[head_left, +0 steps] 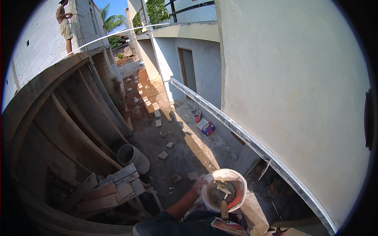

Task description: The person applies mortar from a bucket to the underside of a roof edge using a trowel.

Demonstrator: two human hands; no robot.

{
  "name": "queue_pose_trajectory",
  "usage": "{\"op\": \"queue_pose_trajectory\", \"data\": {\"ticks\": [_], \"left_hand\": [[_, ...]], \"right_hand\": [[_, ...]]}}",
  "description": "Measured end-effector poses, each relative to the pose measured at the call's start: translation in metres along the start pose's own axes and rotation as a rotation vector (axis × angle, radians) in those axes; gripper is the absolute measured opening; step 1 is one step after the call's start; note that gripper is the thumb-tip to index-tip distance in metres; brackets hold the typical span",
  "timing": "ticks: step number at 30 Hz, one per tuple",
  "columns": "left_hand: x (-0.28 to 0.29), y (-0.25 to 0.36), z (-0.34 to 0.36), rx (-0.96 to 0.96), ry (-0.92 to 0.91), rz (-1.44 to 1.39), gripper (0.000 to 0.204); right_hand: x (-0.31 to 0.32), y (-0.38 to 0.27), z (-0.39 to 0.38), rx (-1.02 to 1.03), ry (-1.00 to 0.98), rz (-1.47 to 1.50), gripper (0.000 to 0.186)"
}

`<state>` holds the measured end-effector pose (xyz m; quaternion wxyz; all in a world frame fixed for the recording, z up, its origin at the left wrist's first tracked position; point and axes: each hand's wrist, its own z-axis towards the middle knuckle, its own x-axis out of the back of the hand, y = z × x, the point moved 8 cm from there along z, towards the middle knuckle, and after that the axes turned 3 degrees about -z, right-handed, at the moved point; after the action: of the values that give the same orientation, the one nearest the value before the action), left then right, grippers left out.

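My left hand (200, 185) grips the left side of a round, mortar-smeared bucket (243, 183), its fingers partly hidden by the rim. The bucket is close to my body, low in the view. Grey wet mortar (216, 195) lies inside it. A trowel (224, 210) rests in the bucket, its blade in the mortar and its worn handle leaning over the near rim. No hand shows on that handle. My right hand does not appear.
A plastered wall (291, 70) rises at right, with a long metal straightedge (236, 129) across its lower part. Below left are stacked planks (118, 192) and a grey cylinder (138, 157). Blocks (158, 123) dot the ground far below. Another person (65, 25) stands on a ledge.
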<state>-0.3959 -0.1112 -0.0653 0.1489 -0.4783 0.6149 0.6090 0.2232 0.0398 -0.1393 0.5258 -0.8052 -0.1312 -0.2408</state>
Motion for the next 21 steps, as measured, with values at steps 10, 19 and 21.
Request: {"op": "queue_pose_trajectory", "data": {"ticks": [10, 19, 21], "left_hand": [[0.007, -0.022, 0.013, 0.054, -0.007, -0.054, 0.033], [0.008, -0.037, 0.017, 0.105, -0.028, -0.023, 0.031], [0.001, -0.04, 0.019, 0.145, -0.051, -0.048, 0.033]], "right_hand": [[-0.103, -0.15, -0.082, 0.099, -0.255, 0.014, 0.076], [-0.158, -0.188, -0.09, 0.126, -0.367, 0.01, 0.074], [-0.156, -0.185, -0.089, 0.112, -0.353, 0.011, 0.073]]}}
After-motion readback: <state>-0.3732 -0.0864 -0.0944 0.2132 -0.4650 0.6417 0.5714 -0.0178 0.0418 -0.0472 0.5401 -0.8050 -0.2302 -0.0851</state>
